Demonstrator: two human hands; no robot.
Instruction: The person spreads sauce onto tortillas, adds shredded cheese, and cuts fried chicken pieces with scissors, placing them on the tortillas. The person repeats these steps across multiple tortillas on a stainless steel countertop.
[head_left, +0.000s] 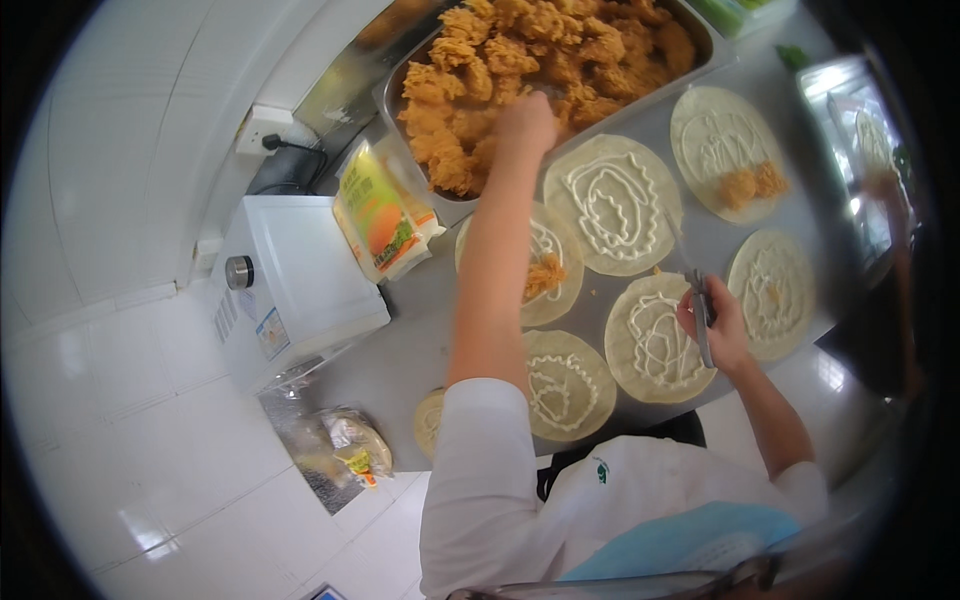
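My left hand (529, 124) reaches into a metal tray (391, 105) of fried breaded chicken pieces (465, 82); its fingertips are blurred and partly hidden among them. My right hand (720, 322) is closed on the grey handles of what look like kitchen scissors (703, 307), the blades pointing away from me. Beneath them lies a round flatbread (652, 375) with squiggles of white sauce. Around it lie other sauced flatbreads: one beside the tray (570, 195), one nearer me (577, 420), one at the right (780, 322). Chicken lies on the far-right flatbread (697, 112) and on one (555, 307) partly behind my left arm.
The flatbreads lie on a metal worktop (405, 337). Left of them stand a yellow-green food package (382, 217) and a white box-like appliance (315, 262) with a knob. A plastic-wrapped pack (356, 442) lies at the near left corner. A shiny metal container (847, 97) stands at right.
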